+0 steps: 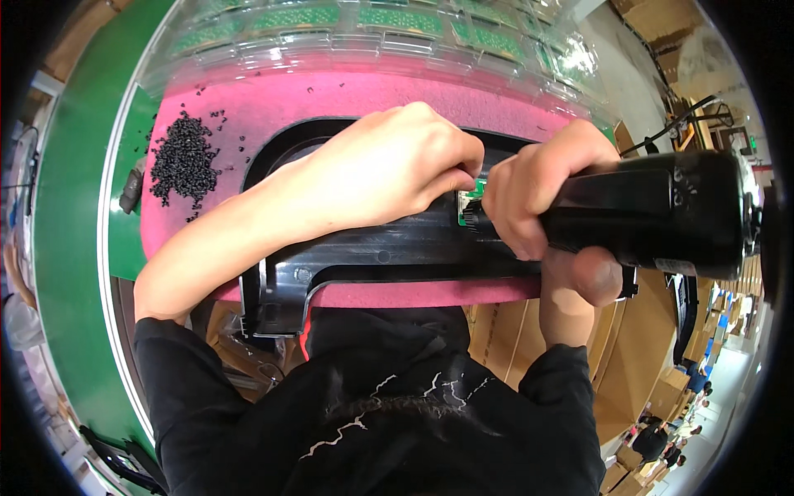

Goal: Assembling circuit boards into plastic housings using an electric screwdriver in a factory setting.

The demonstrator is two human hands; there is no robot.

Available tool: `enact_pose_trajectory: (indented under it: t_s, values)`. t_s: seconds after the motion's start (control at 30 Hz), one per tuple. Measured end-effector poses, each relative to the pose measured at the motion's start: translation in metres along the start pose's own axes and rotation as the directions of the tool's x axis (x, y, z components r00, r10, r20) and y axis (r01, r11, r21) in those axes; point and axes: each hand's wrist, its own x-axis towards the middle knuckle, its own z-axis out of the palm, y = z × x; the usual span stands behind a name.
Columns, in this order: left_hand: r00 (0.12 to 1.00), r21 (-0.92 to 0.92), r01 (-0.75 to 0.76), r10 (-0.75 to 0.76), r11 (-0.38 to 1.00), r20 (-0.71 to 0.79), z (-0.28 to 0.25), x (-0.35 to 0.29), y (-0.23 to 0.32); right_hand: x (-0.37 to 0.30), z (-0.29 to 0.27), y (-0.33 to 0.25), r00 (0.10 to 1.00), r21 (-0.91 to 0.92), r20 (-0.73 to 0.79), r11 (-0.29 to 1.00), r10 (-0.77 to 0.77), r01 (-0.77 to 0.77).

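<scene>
A black plastic housing with a raised rim lies in front of me, its near edge hanging over the mat. Within it, a small green circuit board shows between my hands. My left hand reaches across the housing, its fingers curled into a pinch beside the board; whatever they hold is hidden. My right hand is wrapped round a thick black electric screwdriver, lying nearly level with its front end toward the board. The driver's tip is hidden behind my right fingers.
A heap of small black screws sits at the left on a pink mat. Clear plastic trays with green boards stand along the far side. Left is the green tabletop; cardboard boxes stand at the lower right.
</scene>
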Motion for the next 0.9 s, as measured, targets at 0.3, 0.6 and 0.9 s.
enact_pose_trajectory:
  t_s: [0.3, 0.6, 0.9]
  values:
    - [0.975, -0.083, 0.089, -0.070, 0.993, 0.212, -0.006, 0.007, 0.006, -0.002, -0.021, -0.002, 0.900, 0.305, -0.201, 0.849, -0.386, 0.432]
    - [0.995, -0.028, -0.096, 0.097, 0.995, 0.031, -0.004, 0.005, 0.003, -0.008, -0.021, -0.008, 0.881, 0.469, -0.317, 0.749, -0.351, 0.468]
    - [0.953, -0.013, 0.131, -0.123, 0.991, 0.277, -0.006, 0.006, 0.013, -0.017, -0.054, -0.022, 0.945, 0.214, -0.111, 0.921, -0.307, 0.324]
